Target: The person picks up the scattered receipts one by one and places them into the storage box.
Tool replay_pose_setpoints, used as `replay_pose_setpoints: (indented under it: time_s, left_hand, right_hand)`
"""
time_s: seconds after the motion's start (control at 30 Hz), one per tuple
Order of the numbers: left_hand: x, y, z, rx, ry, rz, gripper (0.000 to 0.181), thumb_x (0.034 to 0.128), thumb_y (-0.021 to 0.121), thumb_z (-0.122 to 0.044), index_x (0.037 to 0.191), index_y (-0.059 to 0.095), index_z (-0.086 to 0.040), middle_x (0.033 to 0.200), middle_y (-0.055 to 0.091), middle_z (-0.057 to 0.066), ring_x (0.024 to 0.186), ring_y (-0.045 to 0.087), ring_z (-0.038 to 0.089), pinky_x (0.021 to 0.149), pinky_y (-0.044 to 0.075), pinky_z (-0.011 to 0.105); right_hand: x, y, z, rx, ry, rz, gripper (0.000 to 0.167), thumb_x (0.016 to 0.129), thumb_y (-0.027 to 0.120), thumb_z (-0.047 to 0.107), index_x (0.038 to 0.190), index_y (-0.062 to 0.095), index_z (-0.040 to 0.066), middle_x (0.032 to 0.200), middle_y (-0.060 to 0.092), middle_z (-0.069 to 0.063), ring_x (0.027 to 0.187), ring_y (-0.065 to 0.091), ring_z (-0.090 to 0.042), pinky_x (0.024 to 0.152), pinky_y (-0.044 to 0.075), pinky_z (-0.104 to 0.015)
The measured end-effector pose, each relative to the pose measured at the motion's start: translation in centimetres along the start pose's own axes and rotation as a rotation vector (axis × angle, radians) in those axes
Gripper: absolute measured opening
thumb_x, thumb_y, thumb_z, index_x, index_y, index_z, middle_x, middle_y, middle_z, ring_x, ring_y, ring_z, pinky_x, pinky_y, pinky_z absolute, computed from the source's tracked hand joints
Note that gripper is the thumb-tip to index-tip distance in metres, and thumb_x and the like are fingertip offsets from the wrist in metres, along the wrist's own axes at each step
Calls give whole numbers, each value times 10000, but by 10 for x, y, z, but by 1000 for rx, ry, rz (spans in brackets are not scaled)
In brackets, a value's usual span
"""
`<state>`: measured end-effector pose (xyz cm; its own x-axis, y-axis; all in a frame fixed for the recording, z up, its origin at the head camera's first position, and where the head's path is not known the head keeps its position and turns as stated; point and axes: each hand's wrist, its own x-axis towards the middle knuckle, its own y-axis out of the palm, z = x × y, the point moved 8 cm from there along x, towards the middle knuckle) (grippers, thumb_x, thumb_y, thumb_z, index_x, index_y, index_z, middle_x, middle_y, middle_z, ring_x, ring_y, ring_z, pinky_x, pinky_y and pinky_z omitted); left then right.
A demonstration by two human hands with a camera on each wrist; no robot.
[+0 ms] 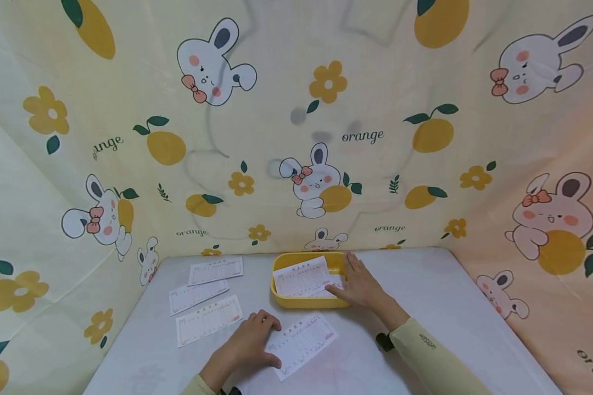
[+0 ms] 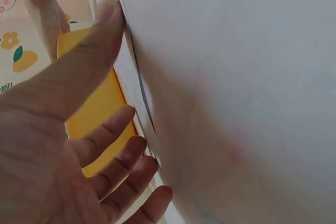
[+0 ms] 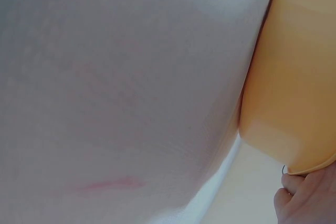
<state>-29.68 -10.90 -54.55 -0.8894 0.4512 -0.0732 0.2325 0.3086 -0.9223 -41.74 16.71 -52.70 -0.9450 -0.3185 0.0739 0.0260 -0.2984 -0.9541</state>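
Observation:
A printed paper slip [image 1: 305, 345] lies on the table in front of the yellow tray [image 1: 296, 303]. My left hand [image 1: 251, 341] is at its left side, fingers spread, with the thumb against the lower edge. The left wrist view shows the thumb [image 2: 107, 17] touching paper at the table surface, while the other fingers are loosely bent. My right hand [image 1: 364, 286] lies over the tray's right end, fingers extended at the far side and thumb reaching inward above the papers. Inside the tray rests a printed slip [image 1: 301, 276], overlapping another sheet. The right wrist view shows only part of that hand [image 3: 310, 198].
Left of the tray, three printed slips lie on the white table: a back one [image 1: 216, 271], a middle one [image 1: 197, 296] and a front one [image 1: 209, 320]. A patterned cloth [image 1: 277, 137] hangs behind the table and along both sides.

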Motion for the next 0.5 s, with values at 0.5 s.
replay_pose_setpoints:
  time_s: [0.5]
  left_hand:
    - [-2, -11, 3, -83, 24, -12, 511, 755, 982, -316, 1198, 736, -256, 1223, 603, -7, 1075, 557, 205, 947, 527, 444]
  right_hand:
    - [0, 0, 0, 23, -20, -13, 1204, 960, 567, 764, 1664, 109, -99, 1760, 103, -283, 1633, 130, -452, 1317, 148, -570]
